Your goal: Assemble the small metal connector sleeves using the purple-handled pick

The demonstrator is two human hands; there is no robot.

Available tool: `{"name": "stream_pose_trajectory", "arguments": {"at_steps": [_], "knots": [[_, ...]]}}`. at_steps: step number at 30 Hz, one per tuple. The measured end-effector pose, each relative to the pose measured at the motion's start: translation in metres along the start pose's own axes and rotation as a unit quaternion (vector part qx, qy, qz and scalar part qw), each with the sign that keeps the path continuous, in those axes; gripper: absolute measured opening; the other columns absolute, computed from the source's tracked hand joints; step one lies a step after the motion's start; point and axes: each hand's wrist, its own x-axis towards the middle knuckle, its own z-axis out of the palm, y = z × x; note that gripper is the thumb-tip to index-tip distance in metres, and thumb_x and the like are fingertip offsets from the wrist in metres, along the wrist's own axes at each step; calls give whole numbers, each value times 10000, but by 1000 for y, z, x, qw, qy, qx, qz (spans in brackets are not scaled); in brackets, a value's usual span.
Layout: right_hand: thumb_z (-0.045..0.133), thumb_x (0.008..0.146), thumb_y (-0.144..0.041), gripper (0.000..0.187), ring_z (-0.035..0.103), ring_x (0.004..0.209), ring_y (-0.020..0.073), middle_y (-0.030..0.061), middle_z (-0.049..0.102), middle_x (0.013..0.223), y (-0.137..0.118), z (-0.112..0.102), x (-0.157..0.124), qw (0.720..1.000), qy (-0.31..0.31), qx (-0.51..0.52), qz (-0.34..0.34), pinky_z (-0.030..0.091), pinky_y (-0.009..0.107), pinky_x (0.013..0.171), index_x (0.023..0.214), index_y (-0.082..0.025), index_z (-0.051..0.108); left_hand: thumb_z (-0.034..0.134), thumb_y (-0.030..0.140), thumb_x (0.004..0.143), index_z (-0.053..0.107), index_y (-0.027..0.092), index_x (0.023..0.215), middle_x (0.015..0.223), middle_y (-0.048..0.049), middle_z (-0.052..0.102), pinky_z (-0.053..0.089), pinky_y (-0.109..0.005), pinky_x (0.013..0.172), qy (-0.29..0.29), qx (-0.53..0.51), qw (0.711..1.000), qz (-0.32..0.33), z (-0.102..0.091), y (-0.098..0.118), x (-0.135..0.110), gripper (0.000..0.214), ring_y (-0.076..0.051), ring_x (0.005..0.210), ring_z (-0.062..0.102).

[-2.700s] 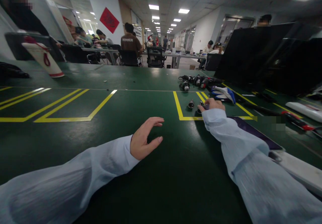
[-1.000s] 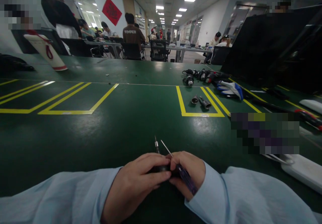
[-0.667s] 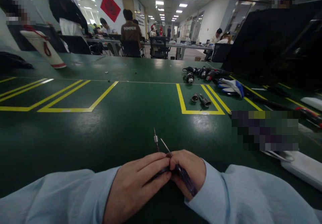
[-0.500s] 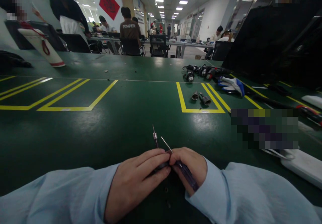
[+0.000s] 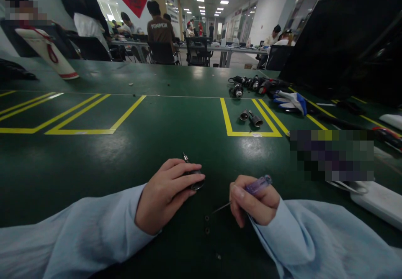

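My left hand point(image 5: 174, 189) is closed around a dark metal cup-shaped bit point(image 5: 197, 184). Its slim shank with a silver collar sticks out beyond the fingers, and the rest is hidden under them. In my right hand point(image 5: 253, 201) is a screwdriver point(image 5: 259, 184) with a clear purple handle, gripped like a pen. Its thin blade slants down and left, the tip close to a small dark ring point(image 5: 207, 218) on the table; I cannot tell if they touch. Just below lies a second small ring point(image 5: 207, 231), and nearer me a tiny metal piece point(image 5: 219, 257).
Two metal cup-shaped bits point(image 5: 256, 120) lie inside a yellow-taped box on the green table point(image 5: 176, 141). Behind are black corded tools point(image 5: 238, 90) and a blue-and-white glove point(image 5: 290, 102). A white power strip point(image 5: 377, 203) lies at right. Several people sit or stand farther back.
My hands have moved apart. The screwdriver has left the cup-shaped bit and turned, its tip now pointing down toward the small rings. The bit has moved left with my left hand.
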Motion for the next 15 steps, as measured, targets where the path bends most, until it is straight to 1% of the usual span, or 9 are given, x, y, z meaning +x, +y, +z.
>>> {"name": "stream_pose_trajectory", "arguments": {"at_steps": [2, 5, 10, 13, 15], "knots": [[550, 780, -456, 347, 407, 367, 49, -50, 466, 459, 0, 2, -1, 1000, -3, -11, 11, 288, 176, 372, 598, -172, 465, 484, 119, 815, 573, 230, 1105, 1148, -58, 585, 466, -382, 816, -12, -5, 1000, -14, 0, 0, 0, 323, -215, 995, 530], [524, 791, -461, 354, 401, 370, 55, -48, 456, 443, 0, 4, -3, 999, 0, -52, 10, 301, 184, 380, 594, -172, 469, 473, 124, 821, 563, 229, 1117, 1164, -61, 571, 477, -363, 812, -17, -18, 999, -33, 1, 0, -1, 327, -206, 997, 541], [466, 816, -452, 363, 382, 359, 66, -45, 428, 408, -3, 6, -3, 990, -4, -144, 2, 298, 202, 381, 576, -179, 452, 469, 111, 816, 571, 220, 1105, 1175, -74, 560, 472, -361, 878, -11, -55, 997, -55, 1, 1, -2, 325, -205, 1044, 543], [446, 834, -402, 356, 387, 373, 68, -41, 420, 419, -5, 2, -2, 975, -1, -217, -45, 302, 211, 398, 556, -179, 448, 520, 99, 780, 569, 210, 1101, 1149, -75, 565, 467, -353, 910, 30, -149, 984, -90, 1, 3, 2, 343, -208, 1055, 544], [453, 836, -356, 345, 406, 406, 72, -33, 432, 445, -5, -1, -1, 957, 5, -270, -108, 316, 218, 425, 542, -176, 454, 555, 100, 753, 569, 198, 1097, 1135, -84, 560, 488, -335, 888, 61, -246, 959, -130, 2, 4, 6, 357, -214, 1042, 556]]}}
